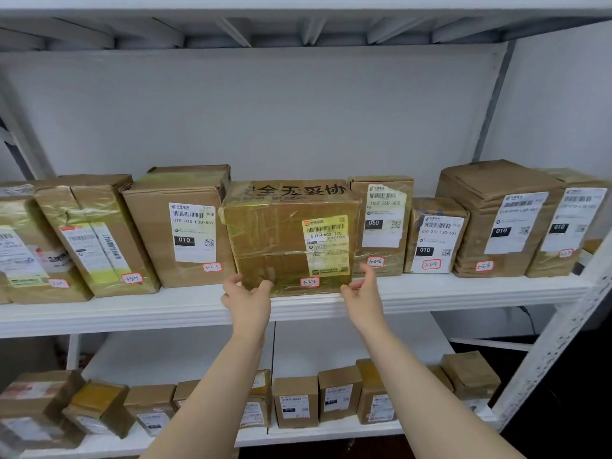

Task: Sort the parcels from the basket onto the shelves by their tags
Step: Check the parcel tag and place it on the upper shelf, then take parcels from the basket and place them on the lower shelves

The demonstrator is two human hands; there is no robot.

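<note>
On the middle shelf (463,293), dead centre: parcel (284,240) with a red-ringed tag (310,281) reading 3-2-5. Stands label outward, long axis running left to right, bottom front edge at the shelf lip. Lies straight ahead of both arms, neither nearer. Left grip (246,293) loosely spread at the lower left corner, right grip (361,286) loosely spread at the lower right corner; fingertips seem to brush the cardboard, clamp nothing. Looks seated in its slot; likely needs only a short push back or a release. Boxy, brown cardboard under glossy yellowish tape, creased and probably slick; yellow paper label (326,240) on the front. Fits between a taller box (178,226) tagged 3-2-4 on the left and a slimmer box (381,223) tagged 3-2-6 on the right, close against both.
</note>
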